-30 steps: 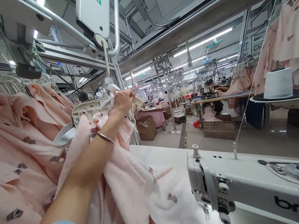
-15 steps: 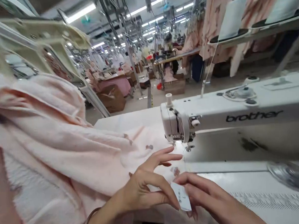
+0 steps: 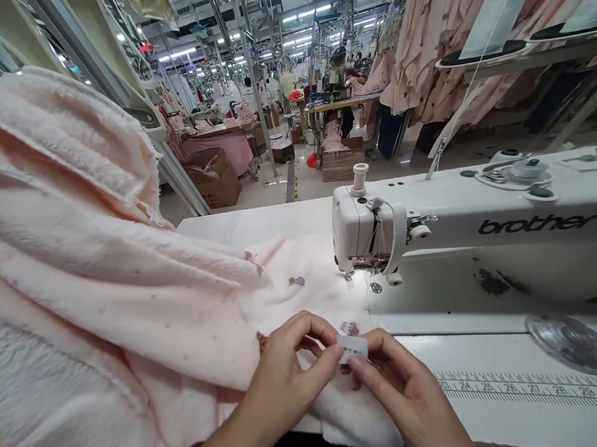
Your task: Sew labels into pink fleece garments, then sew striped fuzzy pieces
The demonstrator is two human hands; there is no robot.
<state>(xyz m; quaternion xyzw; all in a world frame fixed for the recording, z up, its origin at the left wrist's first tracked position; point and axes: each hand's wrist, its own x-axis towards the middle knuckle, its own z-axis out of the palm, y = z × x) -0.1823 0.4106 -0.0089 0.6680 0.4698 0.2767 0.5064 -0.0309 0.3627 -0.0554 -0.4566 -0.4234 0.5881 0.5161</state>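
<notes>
Between my two hands is a small white label point(image 3: 353, 348) with dark print, lying nearly level above the cloth. My left hand point(image 3: 303, 366) pinches its left end between thumb and fingers. At the other end, my right hand point(image 3: 394, 378) grips it with thumb and forefinger. Beneath them spreads pale pink fleece fabric point(image 3: 194, 329) with small printed figures, heaped up on the left and running flat towards the sewing machine point(image 3: 371, 229). The fabric's edge lies close to the needle area, which is brightly lit. My remaining fingers partly hide the fabric under the label.
A printed ruler scale point(image 3: 532, 388) runs along the white table's front right. A clear round dish point(image 3: 572, 342) sits behind it. Thread cones point(image 3: 498, 16) stand at the upper right, near hanging pink garments point(image 3: 434, 43). A cardboard box point(image 3: 211, 178) is on the floor beyond.
The label has turned from steeply slanted to nearly level and sits higher. My left fingers, spread before, have drawn in to pinch its left end. The view has shifted slightly.
</notes>
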